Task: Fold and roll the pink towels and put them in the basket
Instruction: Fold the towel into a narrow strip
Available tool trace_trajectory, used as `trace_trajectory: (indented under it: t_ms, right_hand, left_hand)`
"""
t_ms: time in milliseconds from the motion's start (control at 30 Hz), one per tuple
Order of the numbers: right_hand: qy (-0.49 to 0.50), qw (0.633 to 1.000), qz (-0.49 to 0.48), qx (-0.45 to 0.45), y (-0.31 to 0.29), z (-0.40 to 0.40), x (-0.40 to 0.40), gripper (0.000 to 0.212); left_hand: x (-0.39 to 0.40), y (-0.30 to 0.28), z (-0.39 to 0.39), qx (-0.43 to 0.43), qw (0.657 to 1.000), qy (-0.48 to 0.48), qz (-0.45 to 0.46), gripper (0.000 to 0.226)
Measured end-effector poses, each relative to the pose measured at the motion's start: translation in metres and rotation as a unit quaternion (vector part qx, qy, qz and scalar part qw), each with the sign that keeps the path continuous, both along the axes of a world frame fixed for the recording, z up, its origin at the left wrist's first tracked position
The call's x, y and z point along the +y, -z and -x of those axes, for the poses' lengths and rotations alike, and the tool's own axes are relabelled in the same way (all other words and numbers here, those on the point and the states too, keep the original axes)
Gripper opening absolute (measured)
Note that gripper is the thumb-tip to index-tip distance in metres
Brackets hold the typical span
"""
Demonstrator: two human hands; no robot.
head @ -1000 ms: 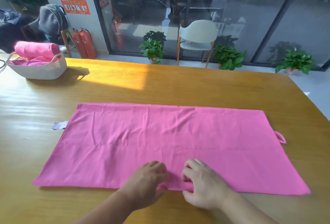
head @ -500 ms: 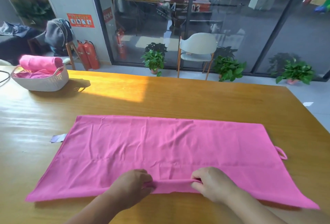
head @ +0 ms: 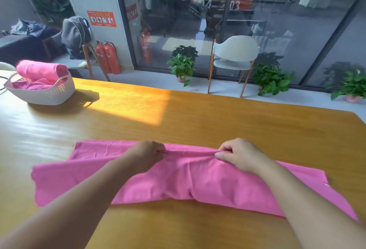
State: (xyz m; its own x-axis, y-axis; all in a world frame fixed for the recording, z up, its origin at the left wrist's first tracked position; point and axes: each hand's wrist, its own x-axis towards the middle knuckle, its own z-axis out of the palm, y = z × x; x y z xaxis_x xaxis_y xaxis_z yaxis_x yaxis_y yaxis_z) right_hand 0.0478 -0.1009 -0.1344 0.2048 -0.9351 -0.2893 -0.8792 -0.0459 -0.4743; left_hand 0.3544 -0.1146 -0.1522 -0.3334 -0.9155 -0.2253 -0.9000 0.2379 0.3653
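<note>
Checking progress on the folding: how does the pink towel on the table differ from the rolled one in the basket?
The towel on the table lies long and flat, half folded; the rolled towel is a compact roll. Both hands, left hand and right hand, pinch the table towel's edge; nothing touches the rolled one, resting in the basket. Both are pink.

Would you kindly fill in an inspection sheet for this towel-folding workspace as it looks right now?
Surface: wooden table, sunlit patch at its far left.
Job's things: pink towel half folded lengthwise; white basket far left holding a rolled towel.
Clutter: nothing seen.
Grips: left hand and right hand each pinch the towel's carried edge.
Cables: dark cable at left edge.
Surroundings: glass wall, chair, potted plants, fire extinguishers.
</note>
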Motion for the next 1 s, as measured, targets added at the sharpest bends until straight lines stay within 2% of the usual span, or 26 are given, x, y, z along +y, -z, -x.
trace_trajectory:
  t_ms: [167, 233, 367, 433, 500, 567, 733, 800, 867, 933, 1000]
  right_hand:
    - [0.06, 0.996, -0.025, 0.064, 0.049, 0.005, -0.05, 0.027]
    - [0.089, 0.994, -0.03, 0.056, 0.067, 0.011, -0.051, 0.032]
    - [0.08, 0.996, 0.017, 0.03, 0.076, 0.02, -0.055, 0.034]
    - [0.073, 0.996, 0.038, 0.021, 0.076, 0.021, -0.059, 0.035]
    - [0.076, 0.996, 0.025, 0.049, 0.079, 0.021, -0.064, 0.037]
    - [0.08, 0.993, 0.011, 0.083, 0.081, 0.021, -0.069, 0.039]
    - [0.093, 0.99, -0.002, 0.108, 0.079, 0.017, -0.075, 0.045]
    - [0.078, 0.982, 0.036, 0.17, 0.079, 0.012, -0.067, 0.04]
    - [0.067, 0.967, 0.129, 0.212, 0.079, 0.002, -0.055, 0.027]
    - [0.076, 0.954, 0.224, 0.186, 0.081, -0.01, -0.043, 0.024]
    - [0.108, 0.943, 0.277, 0.148, 0.084, -0.022, -0.028, 0.024]
  left_hand:
    - [-0.054, 0.038, 0.005, -0.054, 0.998, -0.02, 0.011, 0.024]
    - [-0.057, 0.056, -0.001, -0.046, 0.998, -0.019, 0.038, 0.025]
    - [-0.059, 0.071, -0.009, 0.023, 0.978, 0.067, 0.196, 0.031]
    - [-0.066, 0.07, -0.01, 0.017, 0.965, 0.088, 0.248, 0.039]
    - [-0.078, 0.071, -0.009, -0.057, 0.976, 0.114, 0.177, 0.049]
    - [-0.089, 0.071, -0.007, -0.127, 0.975, 0.128, 0.127, 0.048]
    - [-0.09, 0.075, -0.005, -0.045, 0.978, 0.089, 0.181, 0.03]
    - [-0.088, 0.078, -0.006, -0.044, 0.988, 0.055, 0.138, 0.031]
    - [-0.083, 0.079, -0.009, -0.031, 0.987, 0.039, 0.15, 0.035]
    - [-0.07, 0.073, -0.013, -0.002, 0.981, 0.0, 0.193, 0.039]
    - [-0.047, 0.069, -0.02, 0.025, 0.968, -0.094, 0.231, 0.035]
